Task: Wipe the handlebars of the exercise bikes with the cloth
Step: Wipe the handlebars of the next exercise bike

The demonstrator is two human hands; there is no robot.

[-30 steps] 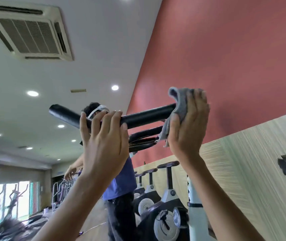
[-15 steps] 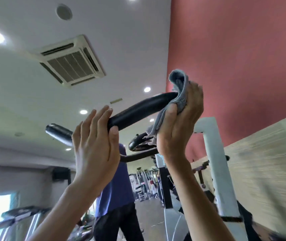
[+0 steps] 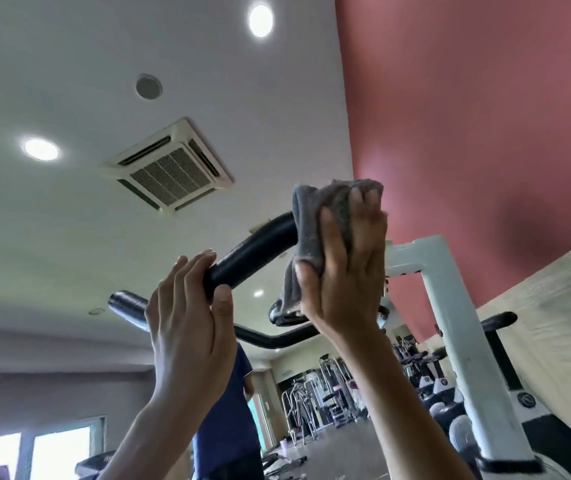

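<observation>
Overhead on the handlebar (image 3: 253, 252), left hand (image 3: 187, 327) grips, right hand (image 3: 343, 271) clasps cloth (image 3: 315, 216)

Two hands: left hand (image 3: 187, 327), right hand (image 3: 343, 271); one cloth (image 3: 312, 230); one handlebar (image 3: 249, 258); one white bike frame (image 3: 450, 306); one vent (image 3: 169, 174); three lights (image 3: 260, 20); one other person (image 3: 225, 427).

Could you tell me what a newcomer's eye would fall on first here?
Centre frame, the right hand wraps a crumpled grey cloth round the black padded handlebar, while the left hand grips that bar lower left. Behind them, a dull red wall fills the upper right and a white square ceiling vent sits upper left.
</observation>
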